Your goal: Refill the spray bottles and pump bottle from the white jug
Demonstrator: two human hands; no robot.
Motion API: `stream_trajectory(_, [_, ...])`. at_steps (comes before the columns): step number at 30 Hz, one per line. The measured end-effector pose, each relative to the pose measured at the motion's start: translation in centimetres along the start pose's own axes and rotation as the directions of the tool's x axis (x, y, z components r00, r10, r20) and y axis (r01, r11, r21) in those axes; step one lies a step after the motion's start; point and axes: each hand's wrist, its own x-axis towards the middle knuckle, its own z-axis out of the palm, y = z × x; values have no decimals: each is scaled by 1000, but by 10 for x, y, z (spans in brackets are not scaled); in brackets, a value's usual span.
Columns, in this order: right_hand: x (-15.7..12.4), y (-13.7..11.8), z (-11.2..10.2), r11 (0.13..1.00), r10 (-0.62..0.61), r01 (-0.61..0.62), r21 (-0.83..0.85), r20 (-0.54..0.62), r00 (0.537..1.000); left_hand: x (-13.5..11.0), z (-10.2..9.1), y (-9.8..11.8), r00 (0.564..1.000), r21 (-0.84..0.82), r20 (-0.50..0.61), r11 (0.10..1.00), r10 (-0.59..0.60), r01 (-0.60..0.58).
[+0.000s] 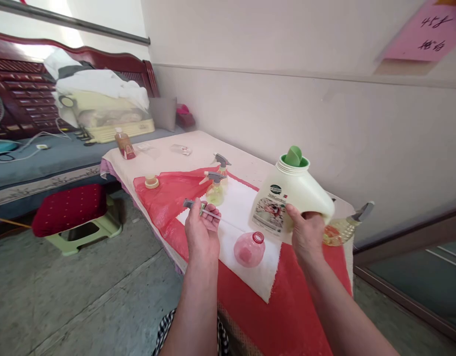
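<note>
Left hand (202, 228) grips sprayer (188, 203), right hand (308, 232) jug (292, 193) | pink bottle (249, 250) between | spray bottles (214, 195) beyond

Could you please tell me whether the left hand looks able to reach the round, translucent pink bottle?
Likely yes: the left hand is near the bottle and nothing seems to block the way, though it holds a grey spray head with a thin pale tube.

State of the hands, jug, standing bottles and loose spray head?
Left hand: holding loose spray head
Loose spray head: tube attached
Right hand: gripping detergent jug
Detergent jug: uncapped
Pink bottle: open, no head
Front spray bottle: head fitted
Rear spray bottle: head fitted
Right-side spray bottle: head fitted
Amber bottle: capped
</note>
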Motion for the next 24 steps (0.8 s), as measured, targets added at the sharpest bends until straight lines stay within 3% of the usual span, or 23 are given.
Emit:
stream_trajectory(4, [15, 51, 28, 999, 31, -32, -43, -43, 999, 1, 0, -2, 1000, 19, 6, 1000, 8, -8])
stream_trajectory(7, [8, 69, 21, 992, 78, -78, -95, 5, 997, -1, 2, -4, 1000, 48, 17, 999, 26, -26])
stream_trajectory(10, [-21, 71, -2, 986, 111, -98, -135, 91, 990, -5, 4, -10, 998, 78, 43, 995, 50, -53])
stream_trajectory(13, [-68, 73, -22, 984, 154, -138, -114, 140, 978, -10, 6, -17, 993, 136, 85, 987, 77, -88])
stream_trajectory(15, [-98, 76, -26, 988, 146, -153, 0, 286, 947, -14, 9, -23, 983, 204, 128, 966, 132, -156])
stream_trajectory(18, [-126, 79, -15, 988, 153, -148, -46, 436, 887, -22, 12, -33, 944, 312, 212, 898, 251, -309])
stream_trajectory(21, [-128, 78, 3, 975, 215, -171, -142, 403, 890, -27, 12, -42, 901, 389, 307, 823, 307, -414])
stream_trajectory(24, [-119, 75, 13, 969, 226, -173, -178, 345, 911, -28, 12, -48, 872, 453, 392, 764, 293, -460])
